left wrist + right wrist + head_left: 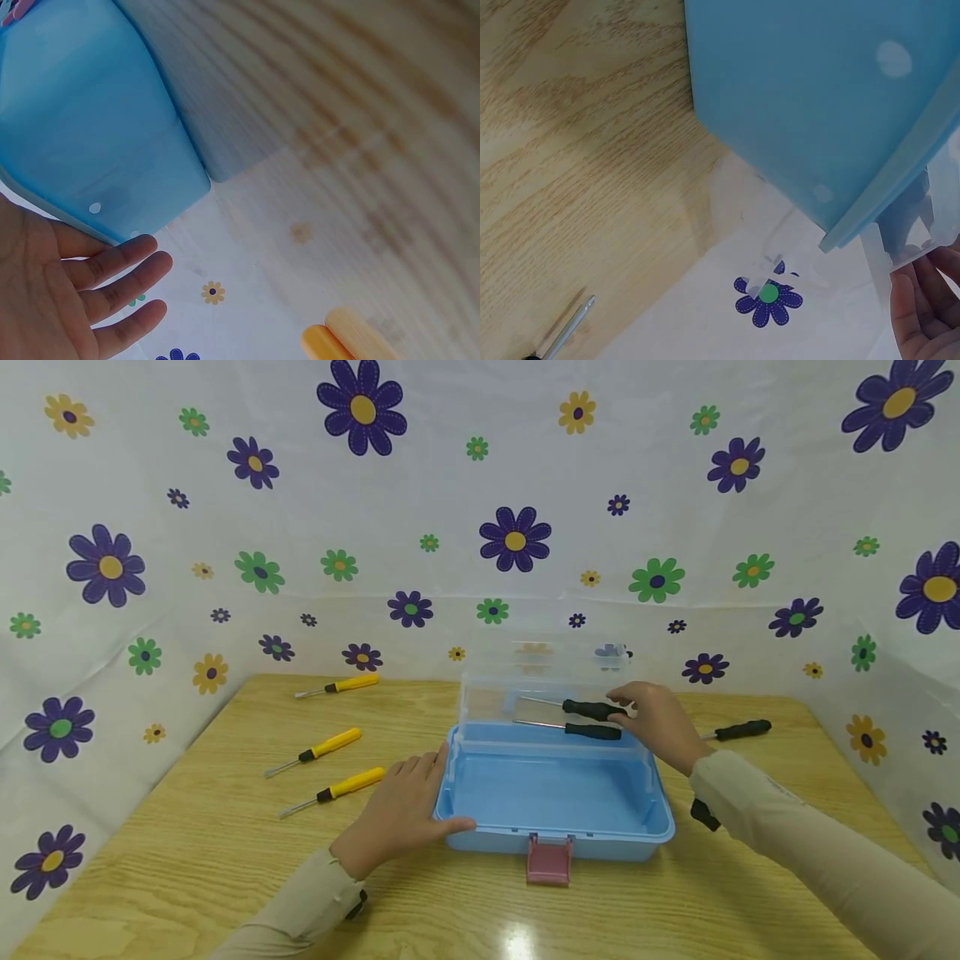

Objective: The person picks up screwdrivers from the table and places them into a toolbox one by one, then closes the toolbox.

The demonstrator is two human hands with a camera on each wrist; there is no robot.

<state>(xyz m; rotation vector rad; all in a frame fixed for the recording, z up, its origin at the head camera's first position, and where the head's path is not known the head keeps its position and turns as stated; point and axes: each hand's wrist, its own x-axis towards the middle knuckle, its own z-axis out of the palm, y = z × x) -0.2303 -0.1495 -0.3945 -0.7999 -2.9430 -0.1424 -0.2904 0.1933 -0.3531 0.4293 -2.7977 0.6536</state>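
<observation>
A light blue toolbox sits with its clear lid raised and a clear upper tray over its back half. Two black-handled screwdrivers lie along this tray, a rear screwdriver and a front screwdriver. My right hand pinches the handle end of the rear one at the tray's right end; in the right wrist view its fingers show beside the clear plastic. Against the box's left side rests my left hand, fingers extended and thumb over the front rim. The left wrist view shows those fingers spread.
Left of the box lie three yellow-handled screwdrivers: a back one, a middle one and a front one. Another black-handled screwdriver lies to the right. A pink latch hangs at the box's front. Flowered cloth stands behind.
</observation>
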